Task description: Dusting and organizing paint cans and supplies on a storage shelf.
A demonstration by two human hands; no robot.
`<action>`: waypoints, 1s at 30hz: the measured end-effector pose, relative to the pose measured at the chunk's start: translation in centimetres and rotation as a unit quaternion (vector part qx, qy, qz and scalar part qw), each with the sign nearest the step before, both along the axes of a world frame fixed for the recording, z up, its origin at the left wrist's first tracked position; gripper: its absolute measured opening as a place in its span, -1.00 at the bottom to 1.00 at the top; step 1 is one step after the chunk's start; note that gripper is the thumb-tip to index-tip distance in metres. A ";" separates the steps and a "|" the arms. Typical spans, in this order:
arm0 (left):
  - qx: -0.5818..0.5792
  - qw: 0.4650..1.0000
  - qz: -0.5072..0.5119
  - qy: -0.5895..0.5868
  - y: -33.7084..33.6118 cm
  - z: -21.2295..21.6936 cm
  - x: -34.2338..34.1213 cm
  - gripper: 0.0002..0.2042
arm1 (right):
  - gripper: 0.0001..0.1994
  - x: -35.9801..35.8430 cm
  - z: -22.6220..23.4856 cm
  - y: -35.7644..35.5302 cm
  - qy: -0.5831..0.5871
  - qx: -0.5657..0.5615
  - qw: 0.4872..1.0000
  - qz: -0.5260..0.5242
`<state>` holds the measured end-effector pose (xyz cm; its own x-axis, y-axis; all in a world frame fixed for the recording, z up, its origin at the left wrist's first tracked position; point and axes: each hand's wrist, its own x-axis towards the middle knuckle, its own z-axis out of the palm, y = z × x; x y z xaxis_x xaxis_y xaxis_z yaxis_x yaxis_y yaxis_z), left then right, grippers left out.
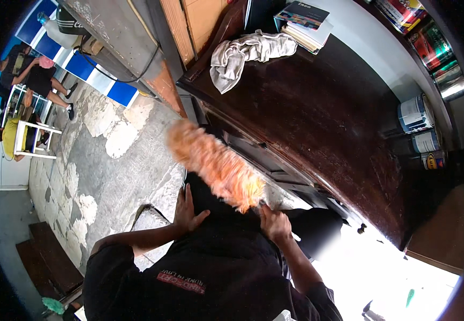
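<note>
A fluffy orange duster (216, 167) is held up just beside the front side of the dark brown worktop (317, 96). It slants up and to the left, and it looks a bit blurry. I can't tell if the fluff touches the worktop. The right grip (276, 224) is wrapped around the near end of the duster. The left grip (188, 212) is loose, with nothing in it, and lies on the dark clothes (216, 257).

On the worktop is a crumpled pale cloth (242, 54), and right by it is a little pile of books (305, 28). Some tins (417, 113) stand close together at the right side, and more cans (430, 45) are at the top right. To the left is the gray floor (130, 179), with pale patches. Far off, someone in a yellow shirt (10, 134) is by a white frame (42, 128), near someone in black (40, 82). Dark wooden boards (55, 257) are at the lower left, with a fluffy green thing (53, 305) near them
</note>
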<state>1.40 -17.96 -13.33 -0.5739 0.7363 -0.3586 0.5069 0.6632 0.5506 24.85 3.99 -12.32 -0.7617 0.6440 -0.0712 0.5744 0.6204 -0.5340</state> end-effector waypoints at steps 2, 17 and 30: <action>0.026 0.999 -0.032 0.006 0.1 -0.4 0.0 0.12 | -0.80 -0.1 0.0 0.3 -0.089 -0.031 0.996 -0.008; -0.038 0.996 -0.045 0.066 9.2 0.1 -4.7 0.05 | -0.68 8.7 3.0 4.6 -0.249 -0.046 0.960 -0.121; -0.309 0.772 -0.547 -0.089 24.3 -8.8 2.0 -0.24 | -0.68 23.5 4.1 -3.4 -0.238 -0.123 0.914 -0.307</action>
